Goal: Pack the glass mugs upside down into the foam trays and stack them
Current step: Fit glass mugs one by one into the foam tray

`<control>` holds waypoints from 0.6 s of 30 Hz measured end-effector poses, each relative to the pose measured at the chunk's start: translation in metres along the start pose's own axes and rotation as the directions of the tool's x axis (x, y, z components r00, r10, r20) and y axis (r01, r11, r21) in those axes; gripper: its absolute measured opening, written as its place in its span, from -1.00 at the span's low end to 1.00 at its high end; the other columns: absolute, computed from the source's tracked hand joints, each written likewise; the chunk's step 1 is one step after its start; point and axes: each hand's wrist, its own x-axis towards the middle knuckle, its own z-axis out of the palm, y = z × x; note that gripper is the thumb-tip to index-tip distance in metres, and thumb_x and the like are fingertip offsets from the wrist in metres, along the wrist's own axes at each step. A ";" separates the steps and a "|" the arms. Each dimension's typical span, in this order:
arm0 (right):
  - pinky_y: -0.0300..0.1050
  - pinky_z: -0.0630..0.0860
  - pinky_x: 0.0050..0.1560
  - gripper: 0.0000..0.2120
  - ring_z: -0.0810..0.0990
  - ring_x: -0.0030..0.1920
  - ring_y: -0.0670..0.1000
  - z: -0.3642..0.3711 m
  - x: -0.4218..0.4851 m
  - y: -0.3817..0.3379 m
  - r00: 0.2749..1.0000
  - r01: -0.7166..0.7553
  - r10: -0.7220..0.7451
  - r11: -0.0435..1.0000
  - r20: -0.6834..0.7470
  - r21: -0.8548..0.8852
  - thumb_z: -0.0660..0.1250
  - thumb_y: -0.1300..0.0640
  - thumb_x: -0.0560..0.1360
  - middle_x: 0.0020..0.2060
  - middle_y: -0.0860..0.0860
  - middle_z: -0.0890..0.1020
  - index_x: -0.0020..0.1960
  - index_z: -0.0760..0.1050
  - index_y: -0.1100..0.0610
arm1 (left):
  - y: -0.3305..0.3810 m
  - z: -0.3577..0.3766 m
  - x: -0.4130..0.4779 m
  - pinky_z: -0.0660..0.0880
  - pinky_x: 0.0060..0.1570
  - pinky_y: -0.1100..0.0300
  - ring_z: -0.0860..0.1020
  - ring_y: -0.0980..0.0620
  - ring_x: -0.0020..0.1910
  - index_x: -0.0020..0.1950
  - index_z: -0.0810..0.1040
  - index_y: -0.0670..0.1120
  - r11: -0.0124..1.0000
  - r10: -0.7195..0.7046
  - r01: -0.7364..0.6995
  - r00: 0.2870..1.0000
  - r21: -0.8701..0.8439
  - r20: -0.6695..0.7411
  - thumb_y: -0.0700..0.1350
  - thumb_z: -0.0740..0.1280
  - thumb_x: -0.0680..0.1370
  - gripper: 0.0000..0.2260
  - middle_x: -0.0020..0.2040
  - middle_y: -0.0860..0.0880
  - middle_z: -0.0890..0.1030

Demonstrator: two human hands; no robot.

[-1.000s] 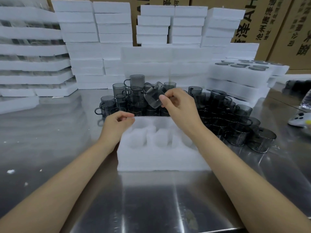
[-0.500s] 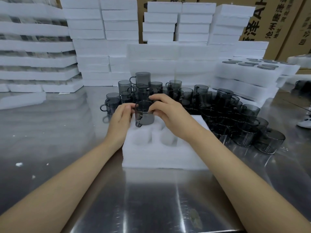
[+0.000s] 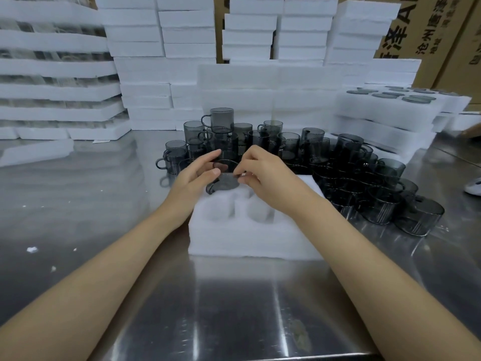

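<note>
Fingers of the right hand [image 3: 270, 178] hide part of the glass mug [image 3: 225, 183]; at 3 o'clock a white object [image 3: 473, 187] is cut off.

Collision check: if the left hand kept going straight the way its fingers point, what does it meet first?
The upside-down mug the left hand holds comes first; beyond it, probably the loose mugs standing behind the foam tray. Depth unclear.
</note>
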 end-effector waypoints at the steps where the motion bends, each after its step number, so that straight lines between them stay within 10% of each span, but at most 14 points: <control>1: 0.10 0.48 -0.02 -0.86 0.50 -0.07 0.11 0.000 -0.001 0.001 1.000 -0.003 0.003 1.000 0.010 0.001 0.32 0.24 0.54 0.00 0.04 0.46 0.06 0.61 0.18 | 0.001 -0.001 0.001 0.42 0.06 0.45 0.56 0.23 0.14 0.28 0.52 0.08 0.999 0.012 -0.013 1.000 0.035 0.028 -0.18 0.26 0.60 -0.71 0.11 0.07 0.65; 9: -0.02 0.43 0.16 -0.72 0.55 0.15 0.08 0.001 0.001 -0.005 0.988 0.005 -0.009 1.000 0.151 0.027 0.23 0.28 0.55 0.12 0.06 0.61 0.16 0.63 0.12 | -0.014 -0.017 0.008 0.25 0.33 0.11 0.41 0.18 0.25 -0.18 0.67 -0.11 0.921 0.034 -0.074 0.993 0.383 0.111 -0.13 0.27 0.60 -0.77 0.09 0.32 0.59; 18: -0.02 0.50 0.13 -0.69 0.58 0.10 -0.07 -0.017 -0.006 -0.006 0.971 -0.185 0.164 0.976 0.172 0.113 0.24 0.13 0.54 0.04 -0.15 0.67 0.21 0.58 -0.11 | -0.004 -0.012 0.006 0.44 0.28 -0.08 0.55 0.07 0.18 0.12 0.60 0.02 0.971 -0.028 0.002 0.994 0.237 0.104 -0.28 0.27 0.56 -0.74 0.11 0.10 0.63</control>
